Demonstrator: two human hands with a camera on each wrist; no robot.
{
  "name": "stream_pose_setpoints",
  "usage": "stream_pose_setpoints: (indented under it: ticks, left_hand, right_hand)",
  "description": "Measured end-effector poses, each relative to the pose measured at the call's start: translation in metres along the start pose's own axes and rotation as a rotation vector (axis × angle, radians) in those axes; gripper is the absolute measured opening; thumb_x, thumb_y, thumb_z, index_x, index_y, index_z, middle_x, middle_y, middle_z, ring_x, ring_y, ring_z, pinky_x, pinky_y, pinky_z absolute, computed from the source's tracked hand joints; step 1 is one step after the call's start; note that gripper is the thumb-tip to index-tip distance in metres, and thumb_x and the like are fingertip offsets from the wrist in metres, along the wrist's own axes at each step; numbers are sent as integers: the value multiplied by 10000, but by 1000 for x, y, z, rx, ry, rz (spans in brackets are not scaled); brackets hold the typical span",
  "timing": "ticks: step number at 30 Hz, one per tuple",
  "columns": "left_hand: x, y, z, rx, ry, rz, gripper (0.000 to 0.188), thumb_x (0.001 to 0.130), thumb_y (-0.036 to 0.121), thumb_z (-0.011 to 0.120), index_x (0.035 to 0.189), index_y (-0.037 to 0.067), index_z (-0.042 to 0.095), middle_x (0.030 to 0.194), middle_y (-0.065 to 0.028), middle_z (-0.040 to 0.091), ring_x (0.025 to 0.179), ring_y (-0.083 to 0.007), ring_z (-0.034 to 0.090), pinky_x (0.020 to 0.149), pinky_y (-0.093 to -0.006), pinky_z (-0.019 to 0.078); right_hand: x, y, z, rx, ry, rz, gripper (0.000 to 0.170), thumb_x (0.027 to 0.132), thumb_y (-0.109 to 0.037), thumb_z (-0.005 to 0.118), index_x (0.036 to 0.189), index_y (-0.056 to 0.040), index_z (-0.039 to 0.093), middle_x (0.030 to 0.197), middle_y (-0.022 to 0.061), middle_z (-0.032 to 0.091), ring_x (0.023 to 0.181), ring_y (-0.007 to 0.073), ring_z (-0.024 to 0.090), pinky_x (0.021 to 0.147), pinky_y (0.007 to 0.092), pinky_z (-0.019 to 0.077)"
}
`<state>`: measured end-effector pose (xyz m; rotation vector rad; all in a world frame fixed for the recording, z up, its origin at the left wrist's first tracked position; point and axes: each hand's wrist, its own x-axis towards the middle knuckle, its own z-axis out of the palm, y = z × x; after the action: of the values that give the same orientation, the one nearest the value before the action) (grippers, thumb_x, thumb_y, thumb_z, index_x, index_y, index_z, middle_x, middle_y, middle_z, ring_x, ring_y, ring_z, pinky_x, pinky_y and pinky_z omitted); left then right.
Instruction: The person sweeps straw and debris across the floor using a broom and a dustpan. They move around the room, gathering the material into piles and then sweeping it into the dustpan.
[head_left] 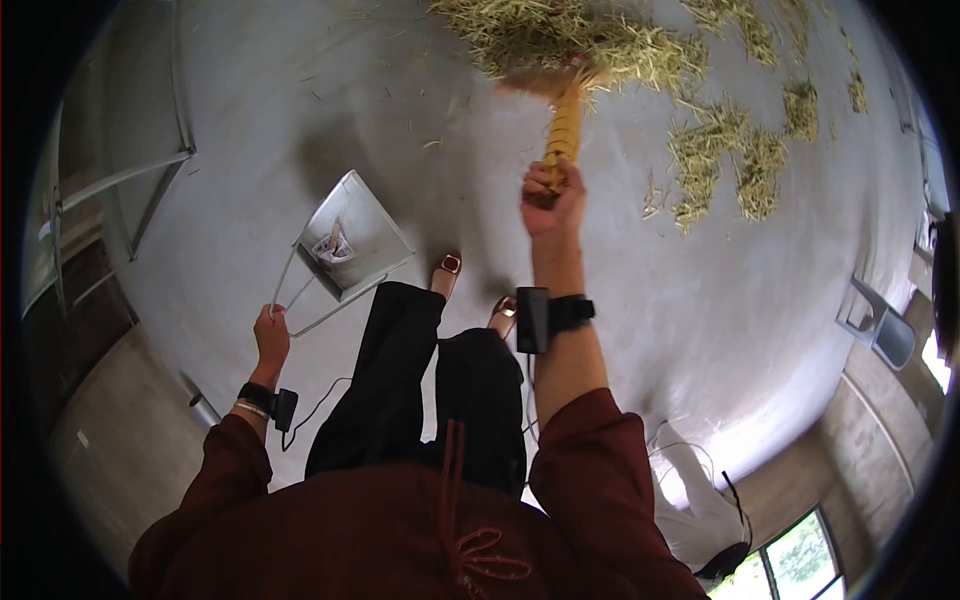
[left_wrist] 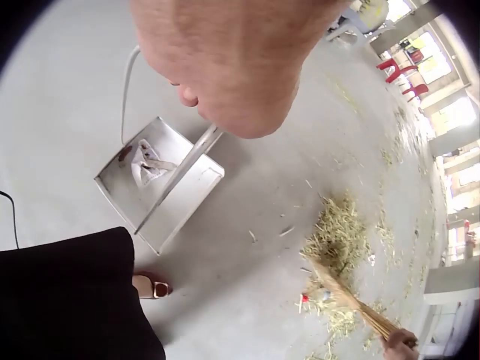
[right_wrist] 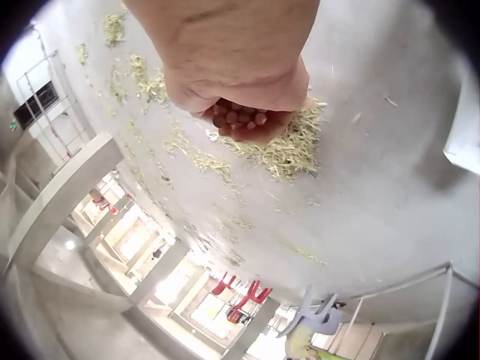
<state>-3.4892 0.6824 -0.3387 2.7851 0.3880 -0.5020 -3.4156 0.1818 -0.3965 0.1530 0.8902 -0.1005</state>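
My left hand (head_left: 270, 340) grips the thin metal handle of a dustpan (head_left: 378, 238), at my lower left in the head view. A crumpled wrapper (left_wrist: 146, 165) lies inside the pan. Out in front, my right hand (head_left: 556, 200) holds a short broom (head_left: 565, 125) by its yellow wrapped handle. The bristles, slightly blurred, meet the near edge of a pile of cut straw (head_left: 540, 35) on the floor. In the right wrist view the curled fingers (right_wrist: 244, 118) show, while the broom is hidden behind the hand.
More straw clumps (head_left: 755, 165) lie scattered to the right on the grey floor (head_left: 640, 300). A metal frame (head_left: 125, 180) stands at the left. Near the right wall is a grey plastic chair (head_left: 885, 335). Red chairs (right_wrist: 244, 300) show farther off. My shoes (head_left: 450, 265) are close to the dustpan.
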Motion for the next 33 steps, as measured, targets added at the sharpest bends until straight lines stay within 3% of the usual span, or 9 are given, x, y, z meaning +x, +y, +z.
stream_pose_setpoints:
  ticks: [5, 8, 12, 16, 20, 26, 27, 29, 33]
  left_hand:
    - [-16, -29, -2, -6, 47, -106, 228, 817, 159, 437, 829, -13, 586, 707, -177, 596, 683, -284, 570, 653, -387, 433]
    - [-11, -14, -14, 32, 18, -310, 277, 843, 206, 437, 794, -19, 591, 721, -174, 602, 709, -286, 572, 675, -380, 429]
    - [-26, -16, -43, -16, 129, -396, 362, 880, 254, 394, 722, -19, 571, 680, -138, 583, 659, -239, 535, 653, -351, 410]
    - [-143, -94, -36, -114, 212, -573, 373, 889, 256, 391, 683, -13, 546, 619, -91, 530, 608, -191, 479, 601, -343, 384]
    - [-211, -86, -34, -253, 271, -859, 354, 902, 264, 396, 690, 23, 545, 513, -14, 439, 452, -104, 386, 436, -280, 315]
    - [-257, -73, -4, -381, 361, -1054, 350, 911, 291, 406, 731, 28, 550, 476, 15, 391, 390, -92, 362, 364, -258, 280]
    - [-261, -73, -4, -416, 361, -1077, 345, 910, 290, 409, 734, 30, 552, 474, 15, 387, 391, -91, 362, 367, -261, 278]
    - [-270, -71, 0, -405, 377, -1106, 346, 910, 290, 409, 738, 28, 555, 474, 14, 392, 392, -91, 364, 366, -262, 276]
    - [-279, -75, 19, -434, 388, -1153, 347, 907, 289, 407, 761, 17, 565, 471, 15, 384, 391, -92, 357, 369, -266, 272]
  right_hand:
    - [-74, -13, -43, -684, -87, -141, 171, 857, -172, 476, 950, -32, 442, 678, 84, 512, 493, 145, 496, 410, 274, 408]
    - [-118, -16, -54, -683, 54, 92, 393, 826, -207, 546, 1135, 1, 419, 709, 80, 532, 520, 156, 537, 454, 298, 474]
    - [-124, -27, -48, -813, 124, 420, 351, 786, -170, 599, 1063, -8, 456, 737, 79, 551, 561, 161, 575, 495, 299, 509]
    - [-121, -21, -93, -1108, 90, 730, 233, 753, -90, 609, 931, -23, 474, 720, 71, 549, 557, 155, 573, 507, 290, 513]
    - [-59, -3, -113, -1271, 5, 1046, 263, 715, -39, 610, 929, -43, 457, 701, 61, 530, 518, 140, 541, 463, 294, 487]
    - [97, -18, -127, -1195, 129, 1005, 215, 784, -133, 579, 984, -76, 525, 689, 80, 533, 493, 168, 525, 371, 268, 417]
    - [107, -38, -90, -1398, -65, 839, 290, 777, -133, 588, 1054, -73, 522, 681, 71, 524, 502, 178, 532, 394, 285, 446]
    - [122, -98, -35, -1482, 28, 703, 531, 755, -123, 585, 1262, -154, 429, 720, 47, 518, 542, 158, 535, 393, 278, 440]
    - [121, -174, 86, -1721, 152, 403, 541, 786, -111, 524, 1303, -183, 381, 669, 58, 515, 473, 127, 492, 373, 240, 410]
